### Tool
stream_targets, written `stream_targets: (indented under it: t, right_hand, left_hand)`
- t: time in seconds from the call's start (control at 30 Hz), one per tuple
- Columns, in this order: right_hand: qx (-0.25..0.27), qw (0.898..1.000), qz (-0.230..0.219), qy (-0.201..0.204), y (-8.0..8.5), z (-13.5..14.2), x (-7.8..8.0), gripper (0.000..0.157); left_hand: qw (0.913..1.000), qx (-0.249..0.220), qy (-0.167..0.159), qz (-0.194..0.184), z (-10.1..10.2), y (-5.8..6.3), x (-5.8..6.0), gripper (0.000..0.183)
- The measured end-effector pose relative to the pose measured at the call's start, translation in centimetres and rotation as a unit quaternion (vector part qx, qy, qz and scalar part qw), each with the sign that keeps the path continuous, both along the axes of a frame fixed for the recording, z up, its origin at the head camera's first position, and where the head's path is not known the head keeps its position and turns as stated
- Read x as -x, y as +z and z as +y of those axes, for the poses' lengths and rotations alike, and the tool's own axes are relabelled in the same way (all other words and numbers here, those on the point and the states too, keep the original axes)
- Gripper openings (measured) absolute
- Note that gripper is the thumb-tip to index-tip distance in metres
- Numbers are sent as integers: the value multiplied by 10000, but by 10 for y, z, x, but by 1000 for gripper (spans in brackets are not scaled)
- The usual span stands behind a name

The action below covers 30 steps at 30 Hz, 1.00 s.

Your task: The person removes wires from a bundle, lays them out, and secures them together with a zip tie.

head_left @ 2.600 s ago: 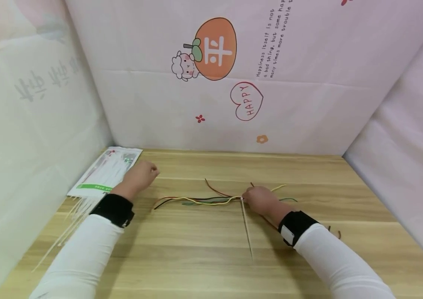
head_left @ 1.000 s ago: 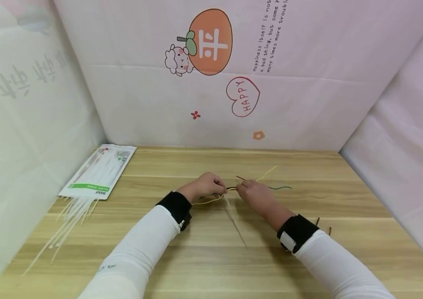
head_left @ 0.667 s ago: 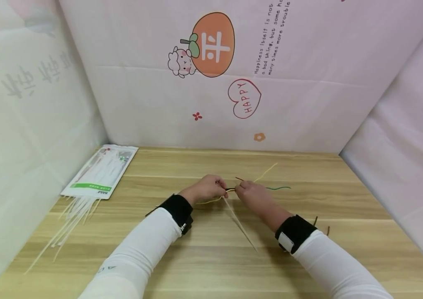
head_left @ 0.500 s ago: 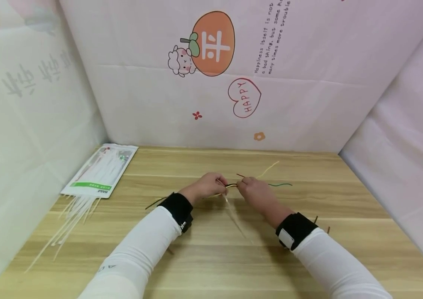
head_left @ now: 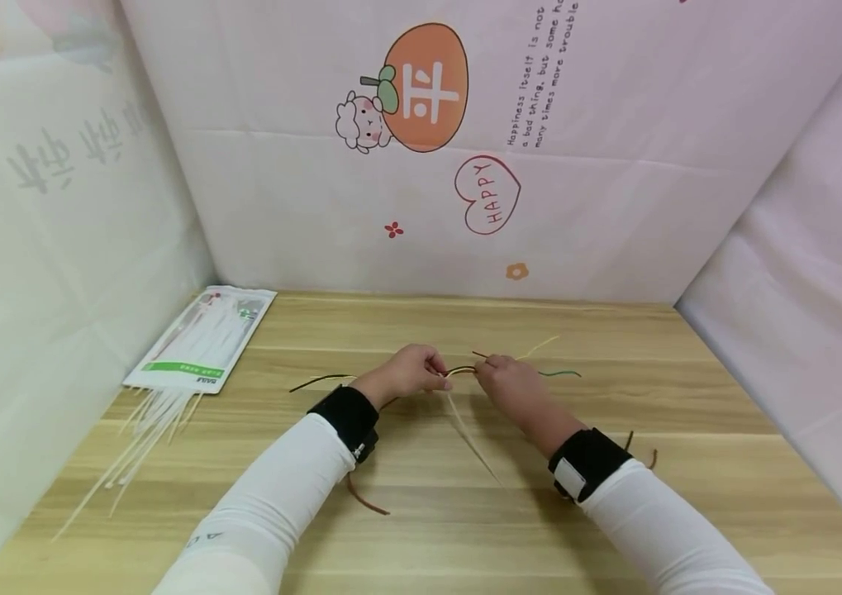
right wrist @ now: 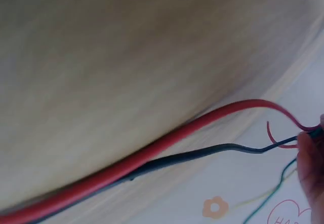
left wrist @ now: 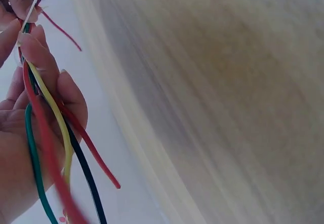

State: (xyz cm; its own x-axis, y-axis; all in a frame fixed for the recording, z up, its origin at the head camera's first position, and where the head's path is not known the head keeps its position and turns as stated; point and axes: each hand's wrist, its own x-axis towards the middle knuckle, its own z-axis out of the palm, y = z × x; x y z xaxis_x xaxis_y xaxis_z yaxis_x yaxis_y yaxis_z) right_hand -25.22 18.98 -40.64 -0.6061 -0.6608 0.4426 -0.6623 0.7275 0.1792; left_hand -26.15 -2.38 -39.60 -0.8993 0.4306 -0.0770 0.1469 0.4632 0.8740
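Thin coloured wires (head_left: 462, 369) run as a bundle between my two hands over the table. My left hand (head_left: 409, 372) pinches the bundle where a white cable tie (head_left: 476, 450) meets it; the tie's tail slants down towards me. In the left wrist view a red wire (left wrist: 45, 143), a yellow wire (left wrist: 55, 97), a green wire (left wrist: 34, 158) and a black wire (left wrist: 86, 173) spill over the left palm. My right hand (head_left: 513, 392) grips the bundle farther right, its fingers hiding part of it. Red and black wires (right wrist: 202, 120) trail from it in the right wrist view.
At the back left lies a plastic bag (head_left: 201, 339), with several loose cable ties (head_left: 145, 430) sticking out towards the front. White printed cloth walls (head_left: 302, 190) enclose the wooden table (head_left: 421, 529) at the back and both sides.
My left hand has come right from beside the bag and grasped the bundle at the cable tie. The bundle is lifted, and a red-brown wire end now hangs below my left forearm.
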Motion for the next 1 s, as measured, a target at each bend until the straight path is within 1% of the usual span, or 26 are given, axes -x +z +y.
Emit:
stream_targets:
  t: [0.1,0.2,0.23,0.3,0.37,0.4,0.43,0.47,0.5,0.53,0.57,0.6,0.63,0.7,0.77,0.87,1.0]
  right_hand:
    - [210,9992,-217,-257,1,-1,0,12]
    - [329,9965,-516,-570,5,-1,-4,24]
    - [325,9955,-569,-689,6,-2,-6,30]
    - [439,9940,-525,-855,10,-3,-11,38]
    - [594,9934,-410,-889,14,-6,-21,37]
    - [659,9928,-482,-880,16,-10,-26,35]
    - [746,9909,-706,-868,17,-14,-31,31]
    - [866,9876,-1024,-816,18,-20,-36,27]
    - [974,9813,-1453,-800,18,-25,-40,23]
    - [1069,9722,-1925,-799,18,-31,-43,20]
    - [1201,9598,-2397,-833,17,-37,-45,19]
    - [1380,9430,-2879,-942,15,-43,-45,20]
    - [1574,9286,-3203,-1016,13,-47,-45,21]
    - [2007,9052,-3583,-1093,9,-54,-42,21]
    - [2413,8850,-3813,-1148,5,-58,-39,23]
    - [2837,8554,-4181,-1139,0,-61,-36,24]
    - [3089,8274,-4568,-1064,-2,-63,-36,22]
  left_hand:
    - [9989,374,-19,272,2,3,0,19]
    - [9970,591,-10,494,4,5,-1,16]
    - [9969,589,-2,513,5,5,0,15]
    - [9977,486,26,465,4,5,0,14]
    - [9986,364,29,388,2,6,1,13]
    - [9989,330,31,337,0,6,2,13]
    - [9991,292,10,317,-1,6,2,14]
    - [9992,277,-7,291,-2,6,3,14]
    - [9992,273,-27,275,-2,7,3,15]
    - [9993,279,-52,261,-3,7,3,15]
    - [9993,286,-78,247,-4,8,3,16]
    - [9993,295,-112,218,-4,8,3,16]
    - [9991,320,-167,205,-5,9,3,17]
    - [9987,390,-270,191,-5,9,2,16]
    - [9982,460,-343,168,-5,9,0,15]
    - [9975,569,-362,185,-7,7,-2,13]
    - [9957,706,-458,381,-7,5,-3,11]
